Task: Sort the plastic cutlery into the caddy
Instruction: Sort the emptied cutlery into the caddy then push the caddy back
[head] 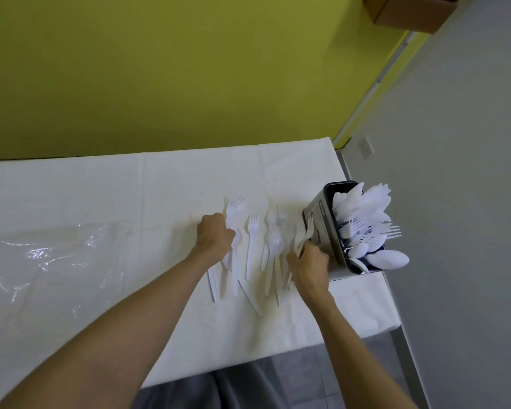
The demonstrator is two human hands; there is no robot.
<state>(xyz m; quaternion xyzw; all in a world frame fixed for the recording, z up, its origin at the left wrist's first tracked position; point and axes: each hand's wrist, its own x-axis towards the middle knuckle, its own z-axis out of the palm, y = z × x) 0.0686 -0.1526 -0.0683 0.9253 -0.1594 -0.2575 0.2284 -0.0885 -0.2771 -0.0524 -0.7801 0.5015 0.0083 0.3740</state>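
Observation:
Several white plastic forks, spoons and knives [252,246] lie spread on the white tablecloth. A grey metal caddy [319,228] stands at the table's right edge, packed with white spoons and forks [366,228]. My left hand [214,233] rests on the left part of the pile, fingers curled around a fork [233,211] and other pieces. My right hand [310,265] sits just left of the caddy, gripping a fork [304,234] whose tines point up beside the caddy wall.
A crumpled clear plastic sheet [48,255] lies on the tablecloth [130,187] at the left. The table ends just right of the caddy and near my body. A yellow-green wall runs behind the table; grey floor shows on the right.

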